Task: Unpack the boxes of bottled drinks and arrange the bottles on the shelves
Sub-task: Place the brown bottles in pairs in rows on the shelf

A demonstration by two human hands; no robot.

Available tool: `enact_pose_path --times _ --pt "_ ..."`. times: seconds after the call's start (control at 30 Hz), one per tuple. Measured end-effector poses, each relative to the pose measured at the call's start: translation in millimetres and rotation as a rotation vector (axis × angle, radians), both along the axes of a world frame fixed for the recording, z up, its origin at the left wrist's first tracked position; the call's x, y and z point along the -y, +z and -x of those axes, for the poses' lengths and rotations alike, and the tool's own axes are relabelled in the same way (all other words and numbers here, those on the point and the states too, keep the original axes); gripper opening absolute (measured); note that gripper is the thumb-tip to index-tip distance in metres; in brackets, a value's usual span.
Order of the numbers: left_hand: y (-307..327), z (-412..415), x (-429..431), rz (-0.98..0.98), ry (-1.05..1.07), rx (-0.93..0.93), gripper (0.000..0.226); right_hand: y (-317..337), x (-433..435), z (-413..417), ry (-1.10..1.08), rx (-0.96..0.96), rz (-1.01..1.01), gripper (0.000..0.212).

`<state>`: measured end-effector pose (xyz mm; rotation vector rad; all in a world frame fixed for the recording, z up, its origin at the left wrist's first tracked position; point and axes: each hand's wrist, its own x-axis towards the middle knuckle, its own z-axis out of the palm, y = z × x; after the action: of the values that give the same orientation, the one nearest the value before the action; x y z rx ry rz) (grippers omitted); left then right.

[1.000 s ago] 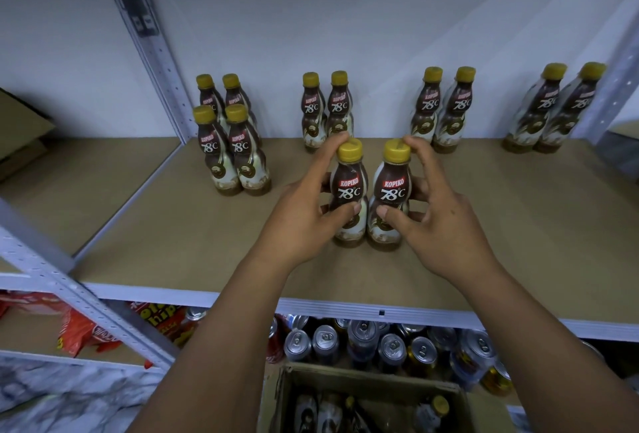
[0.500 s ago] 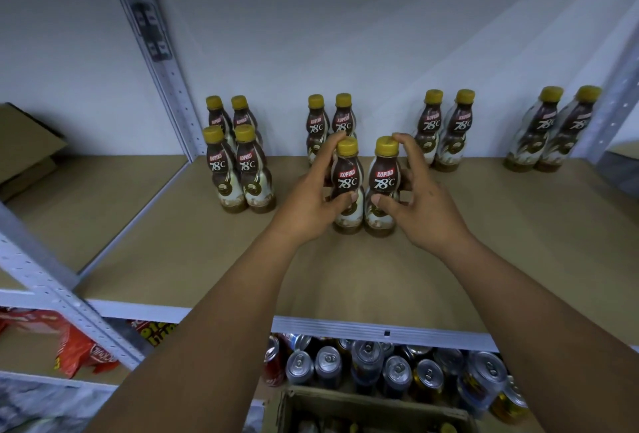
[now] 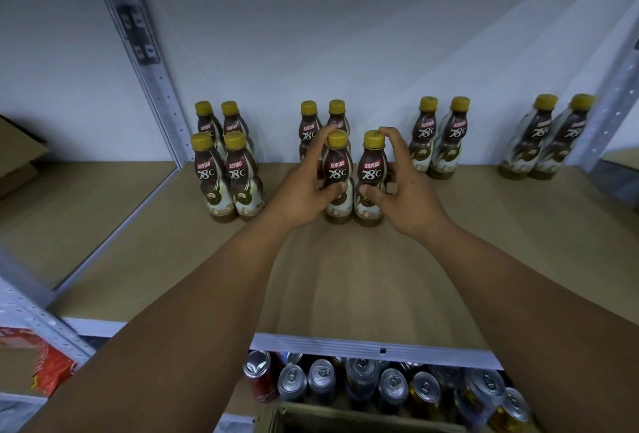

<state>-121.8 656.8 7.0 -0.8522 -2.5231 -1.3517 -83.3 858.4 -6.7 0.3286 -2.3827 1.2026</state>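
- The left grip (image 3: 304,187) is wrapped round the left front bottle (image 3: 338,170): thumb across the lower label, forefinger reaching up behind the neck.
- The right grip (image 3: 404,190) holds the right front bottle (image 3: 370,175) the same way, thumb on the front and forefinger arched beside the yellow cap.
- Between the two grips the bottles stand upright, side by side and about touching. Their bases look seated on the shelf (image 3: 345,277), though the fingers hide part of the contact.
- Directly beyond the fingertips stands the back pair (image 3: 308,128), very near. The fingers behind the held bottles sit in that narrow gap, so a push deeper could, in my judgement, knock the rear ones against the wall.
- These bottles are tall and narrow-waisted. A finger that catches a cap as the grips let go would likely tip one into its neighbour, and the row could go down.
- Outboard of the left grip is a cluster of four (image 3: 228,177). Outboard of the right grip is a further pair (image 3: 439,139), and well past it another pair (image 3: 549,135) by the upright. A wide elbow swing on the way out could clip either.
- Below the forearms, cans (image 3: 380,384) fill the lower level, with the carton (image 3: 345,422) at the near edge. A bottle rolling off the front lip would land among them.
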Motion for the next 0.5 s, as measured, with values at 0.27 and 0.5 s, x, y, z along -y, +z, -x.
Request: enact_pose_path --times 0.27,0.5 --pt "-2.0 1.4 -0.3 -0.014 -0.001 -0.005 0.094 -1.5 -3.2 7.6 -0.008 0.007 -0.014 0.094" --pt "-3.2 2.5 0.8 -0.017 0.000 -0.001 0.094 -5.3 -3.6 8.0 -0.018 -0.003 -0.025 0.097"
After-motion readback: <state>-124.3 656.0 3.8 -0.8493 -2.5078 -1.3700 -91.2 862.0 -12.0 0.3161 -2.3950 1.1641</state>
